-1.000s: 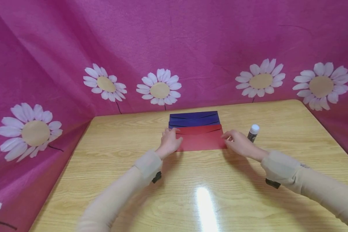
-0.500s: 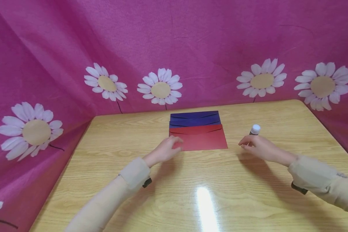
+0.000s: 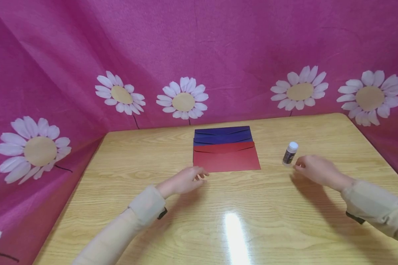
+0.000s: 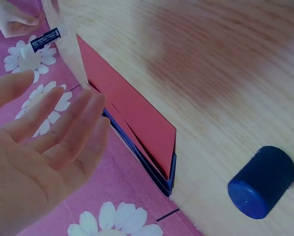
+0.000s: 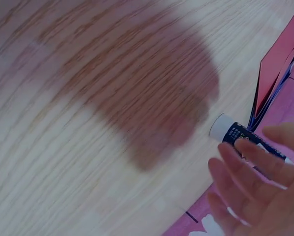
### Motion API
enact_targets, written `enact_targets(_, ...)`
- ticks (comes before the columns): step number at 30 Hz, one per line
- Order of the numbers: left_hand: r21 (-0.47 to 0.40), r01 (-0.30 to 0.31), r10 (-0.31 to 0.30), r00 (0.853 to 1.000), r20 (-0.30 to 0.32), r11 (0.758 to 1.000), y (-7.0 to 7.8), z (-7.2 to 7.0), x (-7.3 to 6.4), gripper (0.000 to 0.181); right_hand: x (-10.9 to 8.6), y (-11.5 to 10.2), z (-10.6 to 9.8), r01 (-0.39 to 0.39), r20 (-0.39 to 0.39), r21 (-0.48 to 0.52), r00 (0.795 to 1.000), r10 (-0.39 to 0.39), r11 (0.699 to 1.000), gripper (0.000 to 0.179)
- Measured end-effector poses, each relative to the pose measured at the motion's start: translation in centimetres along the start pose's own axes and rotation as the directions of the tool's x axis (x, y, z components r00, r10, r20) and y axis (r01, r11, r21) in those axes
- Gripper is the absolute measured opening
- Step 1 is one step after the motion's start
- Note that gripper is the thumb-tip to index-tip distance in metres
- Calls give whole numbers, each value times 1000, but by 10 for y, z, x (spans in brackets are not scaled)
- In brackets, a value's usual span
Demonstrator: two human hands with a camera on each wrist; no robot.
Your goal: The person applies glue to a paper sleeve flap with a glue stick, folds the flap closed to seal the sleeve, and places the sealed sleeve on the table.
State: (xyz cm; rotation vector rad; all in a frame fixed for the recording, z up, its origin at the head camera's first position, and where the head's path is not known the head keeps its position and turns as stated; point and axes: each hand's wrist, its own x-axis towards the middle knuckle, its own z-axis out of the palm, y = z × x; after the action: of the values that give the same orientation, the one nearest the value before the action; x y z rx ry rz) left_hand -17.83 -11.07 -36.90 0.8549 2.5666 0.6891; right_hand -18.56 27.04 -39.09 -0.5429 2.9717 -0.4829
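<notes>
A red envelope (image 3: 226,159) lies flap side up at the front of a fanned row, overlapping dark blue envelopes (image 3: 223,135) behind it. My left hand (image 3: 184,180) hovers by the red envelope's near left corner, holding nothing. Its fingers (image 4: 70,132) are relaxed and spread in the left wrist view. A glue stick (image 3: 289,154) with a white cap stands upright to the right of the envelopes. Just to its right is my right hand (image 3: 320,171), loosely bent and holding nothing. In the right wrist view its fingers (image 5: 257,164) overlap part of the glue stick.
The wooden table (image 3: 136,154) ends at a pink cloth (image 3: 219,55) printed with white daisies, which hangs behind it and along the left. A dark blue cylinder (image 4: 262,182) shows at the lower right of the left wrist view.
Both hands have come away from the red envelope's sides: the left drew back toward the near left, the right moved right past the glue stick. The envelopes stay in place.
</notes>
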Motion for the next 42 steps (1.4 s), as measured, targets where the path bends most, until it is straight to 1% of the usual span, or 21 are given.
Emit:
enact_targets(3,9,-4,4,1000,6,1000,-2,2,-3,28,2,3,0,-44,-15,6,999,44,999,21)
enact_targets(5,15,-5,4,1000,8,1000,-3,3,-4,27,4,5,0,-75,-20,31,997,75,997,28)
enact_targets(10,20,6,-6,1000,15,1000,-5,5,-6,27,10,7,2,-144,-32,149,988,150,978,51)
enact_targets(14,25,0,0,1000,11,1000,-6,5,-7,27,13,8,5,-163,-53,217,983,178,962,61)
enact_targets(17,25,-9,9,1000,4,1000,-7,6,-8,26,15,6,8,-163,-72,277,979,190,947,61)
enact_targets(19,24,-12,12,1000,6,1000,-8,7,-8,26,15,5,9,-160,-85,328,977,198,931,57)
enact_targets(25,9,15,-15,1000,27,1000,-10,9,-8,26,19,5,15,-152,-121,432,967,224,889,45)
enact_targets(28,5,21,-21,999,33,1000,-10,11,-8,27,20,6,18,-142,-162,453,958,238,880,40)
enact_targets(32,20,25,-26,999,37,999,-11,13,-8,26,20,5,21,-110,-215,471,948,236,875,35)
enact_targets(38,34,21,-23,998,50,999,-12,18,-8,26,18,-6,16,-108,-213,526,944,253,844,44)
enact_targets(40,37,24,-26,999,46,999,-12,19,-7,26,17,-13,12,-103,-210,539,945,252,836,47)
enact_targets(42,37,20,-21,999,33,999,-11,20,-7,25,17,-20,8,-98,-214,542,944,250,835,48)
